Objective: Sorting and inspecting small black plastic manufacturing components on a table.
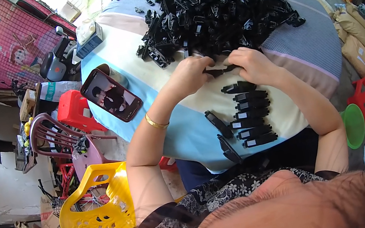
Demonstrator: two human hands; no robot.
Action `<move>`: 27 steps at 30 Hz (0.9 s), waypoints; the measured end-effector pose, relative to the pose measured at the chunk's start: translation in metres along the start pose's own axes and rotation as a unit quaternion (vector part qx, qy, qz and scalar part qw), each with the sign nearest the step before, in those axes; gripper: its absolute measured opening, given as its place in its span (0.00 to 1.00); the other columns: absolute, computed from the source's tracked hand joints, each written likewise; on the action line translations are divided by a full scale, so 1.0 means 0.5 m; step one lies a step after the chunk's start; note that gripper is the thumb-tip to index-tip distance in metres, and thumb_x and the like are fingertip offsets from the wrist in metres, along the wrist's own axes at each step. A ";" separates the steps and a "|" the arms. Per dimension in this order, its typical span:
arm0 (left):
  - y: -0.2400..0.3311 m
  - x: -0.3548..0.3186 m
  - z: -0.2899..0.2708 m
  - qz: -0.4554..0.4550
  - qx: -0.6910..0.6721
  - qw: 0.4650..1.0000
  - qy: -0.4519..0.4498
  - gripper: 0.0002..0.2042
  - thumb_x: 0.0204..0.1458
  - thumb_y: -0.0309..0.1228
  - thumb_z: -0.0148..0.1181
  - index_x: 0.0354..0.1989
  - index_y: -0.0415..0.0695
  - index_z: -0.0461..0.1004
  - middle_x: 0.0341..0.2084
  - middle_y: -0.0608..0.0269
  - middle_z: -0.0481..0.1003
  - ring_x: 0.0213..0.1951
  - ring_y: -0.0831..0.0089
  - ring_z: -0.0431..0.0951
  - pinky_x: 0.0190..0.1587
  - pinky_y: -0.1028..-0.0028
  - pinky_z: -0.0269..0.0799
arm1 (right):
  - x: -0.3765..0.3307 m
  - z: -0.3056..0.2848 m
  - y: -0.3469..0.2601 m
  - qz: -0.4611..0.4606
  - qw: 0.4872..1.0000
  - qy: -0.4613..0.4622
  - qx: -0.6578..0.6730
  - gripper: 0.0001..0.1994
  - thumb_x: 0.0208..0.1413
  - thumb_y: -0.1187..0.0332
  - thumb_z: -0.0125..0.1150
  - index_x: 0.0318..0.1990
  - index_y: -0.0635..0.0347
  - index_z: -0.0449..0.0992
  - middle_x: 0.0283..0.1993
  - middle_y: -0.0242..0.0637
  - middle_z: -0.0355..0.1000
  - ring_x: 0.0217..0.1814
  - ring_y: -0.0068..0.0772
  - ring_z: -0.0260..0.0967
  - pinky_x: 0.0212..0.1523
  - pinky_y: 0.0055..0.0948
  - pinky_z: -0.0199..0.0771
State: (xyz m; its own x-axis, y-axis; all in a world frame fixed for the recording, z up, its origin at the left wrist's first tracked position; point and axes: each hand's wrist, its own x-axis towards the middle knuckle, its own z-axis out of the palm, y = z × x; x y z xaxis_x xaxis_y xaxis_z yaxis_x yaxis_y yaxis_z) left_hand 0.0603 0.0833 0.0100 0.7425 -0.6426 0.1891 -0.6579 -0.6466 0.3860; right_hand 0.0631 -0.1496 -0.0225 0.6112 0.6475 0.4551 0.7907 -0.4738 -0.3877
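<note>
Just above the frame's centre, the left hand (193, 77) and right hand (252, 65) pinch a black part (222, 72) between them; fingertip detail in each grip is hidden. At upper middle, the pile (218, 10) sits right behind the knuckles, so a backward knock could make pieces slide. At lower middle, a loose part (228, 149) lies near the desk's (185, 128) edge; a nudge could drop it. The tilted phone (111, 95), left, might fall if bumped.
</note>
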 end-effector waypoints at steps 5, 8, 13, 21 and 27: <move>0.009 0.009 0.011 -0.061 -0.109 0.992 0.004 0.11 0.46 0.26 0.61 0.40 0.39 0.76 0.27 0.51 0.75 0.34 0.57 0.75 0.39 0.66 0.70 | -0.023 -0.060 -0.071 0.080 0.991 -0.054 0.097 0.14 0.46 0.80 0.55 0.43 0.68 0.73 0.36 0.45 0.73 0.40 0.45 0.71 0.42 0.33 0.71; 0.006 0.021 0.052 0.035 -0.088 0.989 0.110 0.12 0.47 0.25 0.60 0.42 0.40 0.76 0.29 0.51 0.75 0.35 0.57 0.74 0.40 0.66 0.70 | -0.019 -0.051 -0.074 0.167 0.962 -0.048 0.212 0.10 0.55 0.76 0.55 0.45 0.69 0.71 0.34 0.47 0.74 0.37 0.34 0.74 0.39 0.25 0.71; 0.008 0.037 0.081 0.045 -0.063 0.987 0.138 0.09 0.47 0.29 0.58 0.34 0.37 0.75 0.32 0.52 0.75 0.36 0.54 0.74 0.41 0.63 0.70 | -0.021 -0.020 -0.044 0.215 0.927 0.024 0.308 0.10 0.54 0.76 0.59 0.44 0.67 0.74 0.33 0.36 0.73 0.31 0.18 0.65 0.34 0.23 0.68; 0.010 -0.004 0.036 -0.066 -0.106 0.992 0.009 0.10 0.38 0.24 0.61 0.32 0.37 0.77 0.26 0.52 0.73 0.30 0.59 0.76 0.35 0.68 0.71 | -0.027 -0.029 -0.052 0.115 0.992 0.026 0.046 0.10 0.45 0.75 0.64 0.37 0.65 0.78 0.31 0.36 0.68 0.33 0.35 0.68 0.34 0.28 0.69; 0.023 0.003 0.045 -0.026 -0.089 0.994 0.054 0.08 0.38 0.22 0.61 0.30 0.36 0.77 0.26 0.53 0.73 0.28 0.60 0.76 0.33 0.68 0.71 | -0.032 -0.054 -0.034 0.087 0.994 -0.003 -0.062 0.08 0.43 0.76 0.62 0.34 0.64 0.78 0.32 0.37 0.69 0.40 0.38 0.66 0.38 0.34 0.69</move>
State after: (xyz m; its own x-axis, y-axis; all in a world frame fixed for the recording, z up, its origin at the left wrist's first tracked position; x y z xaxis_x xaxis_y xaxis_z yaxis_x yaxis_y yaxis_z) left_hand 0.0511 0.0656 -0.0056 0.7906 -0.5562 0.2562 -0.5925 -0.5891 0.5494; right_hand 0.0406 -0.1682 -0.0013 0.7392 0.5529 0.3845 0.6715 -0.6487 -0.3582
